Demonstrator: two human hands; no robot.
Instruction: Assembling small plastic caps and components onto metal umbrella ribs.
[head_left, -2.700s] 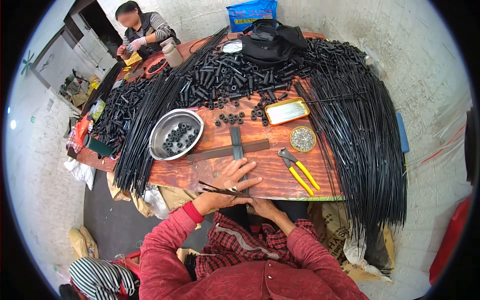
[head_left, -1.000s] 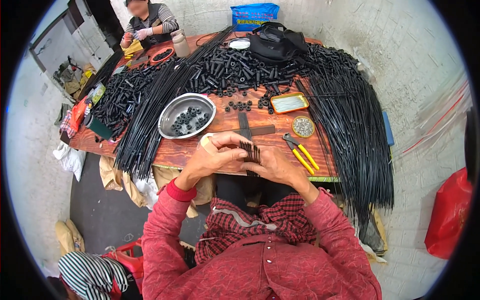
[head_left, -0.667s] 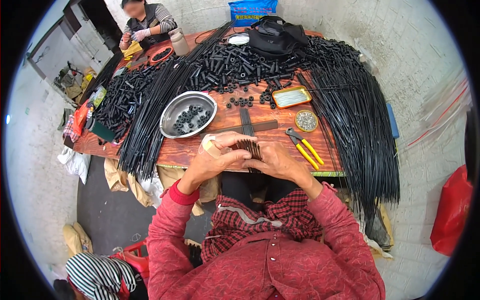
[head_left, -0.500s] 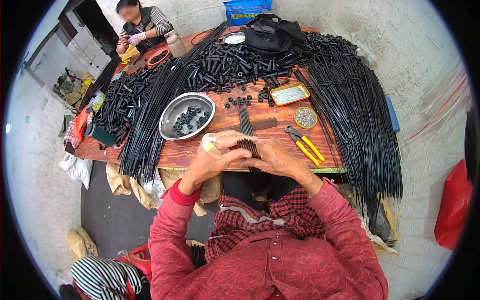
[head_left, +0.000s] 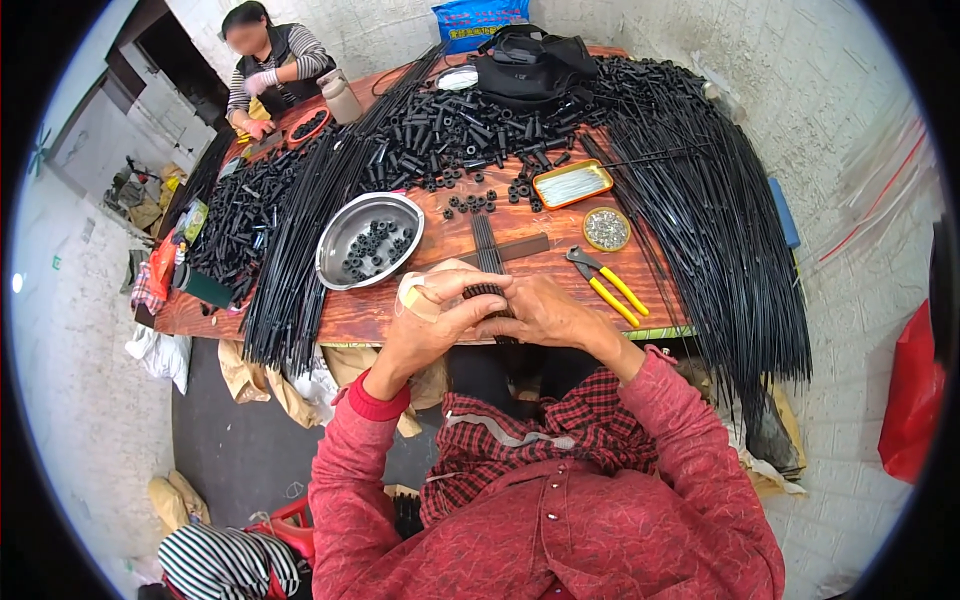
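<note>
Black slender rods (head_left: pixel 484 291) sit pinched mid-frame between thumbs and fingers of the left hand (head_left: pixel 432 308) and right hand (head_left: pixel 550 315); evening their ends seems underway, and the next move calls for a firm, level grip.

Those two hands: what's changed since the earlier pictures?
The left hand, earlier spread over the rods crossing the flat bar, has lifted; the right hand came up beside it. They hold a dark rod bundle, its ends, fanned before, now packed together. The yellow-handled pincers and steel bowl stayed put.
</note>
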